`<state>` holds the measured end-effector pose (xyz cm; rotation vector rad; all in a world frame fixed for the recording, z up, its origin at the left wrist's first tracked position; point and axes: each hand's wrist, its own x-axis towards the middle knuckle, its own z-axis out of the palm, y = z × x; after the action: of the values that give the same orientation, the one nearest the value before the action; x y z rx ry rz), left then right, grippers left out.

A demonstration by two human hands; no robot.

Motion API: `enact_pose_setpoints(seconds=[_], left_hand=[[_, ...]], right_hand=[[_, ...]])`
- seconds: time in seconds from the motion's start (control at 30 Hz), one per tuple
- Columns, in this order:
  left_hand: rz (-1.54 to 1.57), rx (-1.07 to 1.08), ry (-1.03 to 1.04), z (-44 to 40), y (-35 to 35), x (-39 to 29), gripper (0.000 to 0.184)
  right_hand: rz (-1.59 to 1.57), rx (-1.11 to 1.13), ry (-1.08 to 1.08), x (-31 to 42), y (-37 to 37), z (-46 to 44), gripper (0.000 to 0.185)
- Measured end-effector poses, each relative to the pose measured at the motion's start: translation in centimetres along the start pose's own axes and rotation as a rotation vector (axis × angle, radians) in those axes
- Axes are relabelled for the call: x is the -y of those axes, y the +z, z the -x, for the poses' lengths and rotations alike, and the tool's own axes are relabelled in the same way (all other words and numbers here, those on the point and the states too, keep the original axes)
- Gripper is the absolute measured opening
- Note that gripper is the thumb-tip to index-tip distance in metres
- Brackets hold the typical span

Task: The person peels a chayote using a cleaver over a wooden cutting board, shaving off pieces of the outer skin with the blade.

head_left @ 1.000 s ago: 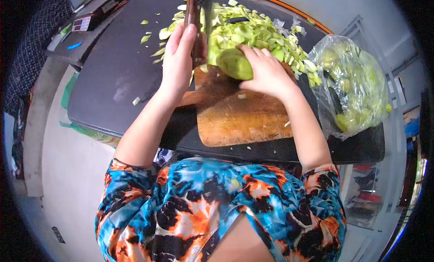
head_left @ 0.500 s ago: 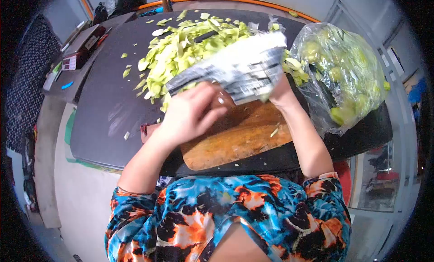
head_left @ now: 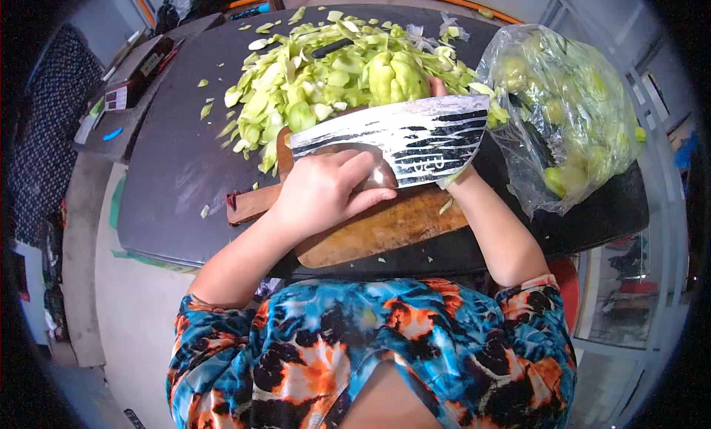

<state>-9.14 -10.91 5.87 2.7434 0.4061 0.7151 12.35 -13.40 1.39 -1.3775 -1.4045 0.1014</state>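
My left hand [head_left: 322,188] is closed on a broad knife [head_left: 415,140], with its patterned black-and-white blade stretching to the right. The blade hides most of my right hand [head_left: 438,88]; only a bit of its fingers shows beside a pale green chayote [head_left: 396,79], and what it grips is hard to make out. Below the blade lies the wooden cutting board [head_left: 378,233], its handle pointing left. A heap of green slices [head_left: 278,96] spreads behind the board, with a dark object [head_left: 332,48] lying on it.
To the right, a clear plastic bag [head_left: 570,125] holds several green chayotes. The black table [head_left: 174,177] carries loose scraps. A side counter at the left bears a dark red box-like device [head_left: 141,74]. A red stool-like shape [head_left: 566,281] shows past the table's front edge.
The knife has turned from upright to lying nearly level across the view, in front of my right hand. The board appears rotated, and the whole view has shifted. A chayote now shows above the blade.
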Motion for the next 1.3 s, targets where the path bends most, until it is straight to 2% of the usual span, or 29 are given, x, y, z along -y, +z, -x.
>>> enact_pose_setpoints(seconds=[0.07,0.13,0.17,0.23,0.4,0.43,0.47,0.5,0.53,0.57,0.63,0.67,0.7,0.77,0.83,0.9,0.93,1.0,1.03,1.07,1.13,1.23,1.3], left_hand=[[-0.041,-0.008,0.013,0.0,0.1,0.1,0.037],[-0.106,-0.041,0.048,-0.1,0.5,0.8,0.036],[-0.069,-0.072,-0.048,-0.1,0.2,1.1,0.035],[-0.084,-0.078,-0.075,-0.3,-0.1,1.3,0.035],[-0.106,-0.053,-0.094,0.1,0.6,1.9,0.036],[-0.106,-0.052,-0.092,0.1,0.3,1.9,0.037],[-0.149,-0.001,-0.068,0.0,-0.4,1.7,0.031],[-0.066,-0.071,-0.217,0.3,-0.5,2.4,0.029],[0.021,-0.140,-0.367,0.8,-0.7,3.8,0.028],[0.109,-0.207,-0.518,1.2,-1.2,5.1,0.026],[0.022,-0.313,-0.654,0.9,-3.4,6.8,0.028],[0.011,-0.357,-0.638,0.9,-3.3,6.1,0.028],[0.168,-0.383,-0.578,0.7,-2.4,5.0,0.030],[0.022,-0.187,-0.453,0.4,-1.2,3.9,0.032],[-0.027,-0.199,-0.203,0.1,-0.7,2.5,0.037],[-0.017,-0.151,-0.114,0.0,-0.6,1.9,0.039],[-0.027,-0.146,-0.084,-0.1,-0.6,1.6,0.039],[-0.050,-0.139,-0.027,-0.1,-0.6,1.2,0.039],[-0.041,-0.148,-0.021,-0.1,-0.5,1.2,0.039],[-0.032,-0.158,-0.016,-0.1,-0.4,1.2,0.039],[-0.019,-0.177,-0.003,-0.1,-0.4,1.1,0.038],[0.019,-0.141,0.036,-0.2,-0.6,0.8,0.039],[0.028,-0.115,0.010,0.0,-0.5,0.7,0.038]], right_hand=[[0.079,-0.030,-0.013,0.2,-0.1,0.0,0.055],[0.130,-0.029,-0.163,-0.2,-0.4,0.8,0.047],[0.169,0.008,-0.202,-0.2,-0.6,0.6,0.042],[0.240,0.080,-0.284,0.3,-1.1,0.2,0.032],[0.155,0.077,-0.223,0.6,-0.9,0.1,0.027],[0.259,0.092,-0.298,-0.2,-0.7,-0.1,0.039],[0.120,0.021,-0.217,0.0,-0.6,0.0,0.048],[-0.018,-0.047,-0.132,0.9,-0.8,0.0,0.058],[0.097,-0.075,0.108,1.6,-1.9,-0.7,0.069],[-0.051,-0.116,0.136,2.4,-3.1,-1.4,0.068],[-0.099,-0.235,0.109,3.2,-5.2,-2.5,0.070],[-0.182,-0.249,0.076,2.8,-5.4,-2.7,0.068],[-0.100,-0.232,0.073,2.7,-5.4,-2.6,0.067],[0.074,-0.192,0.063,2.8,-5.0,-2.4,0.063],[0.131,-0.145,-0.019,2.1,-4.1,-2.0,0.067],[0.004,-0.080,-0.057,0.9,-3.3,-1.8,0.068],[0.136,-0.042,0.001,0.2,-3.2,-1.6,0.065],[0.111,-0.020,-0.152,-0.4,-2.7,-1.1,0.057],[-0.006,-0.040,-0.125,0.0,-2.2,-0.9,0.054],[0.151,-0.065,-0.303,-0.3,-2.1,-0.8,0.045],[0.168,-0.032,-0.320,-0.1,-1.6,-0.7,0.042],[-0.178,-0.053,-0.075,-1.0,-0.2,0.1,0.056],[-0.163,0.010,-0.078,-1.0,-0.5,-0.2,0.061]])
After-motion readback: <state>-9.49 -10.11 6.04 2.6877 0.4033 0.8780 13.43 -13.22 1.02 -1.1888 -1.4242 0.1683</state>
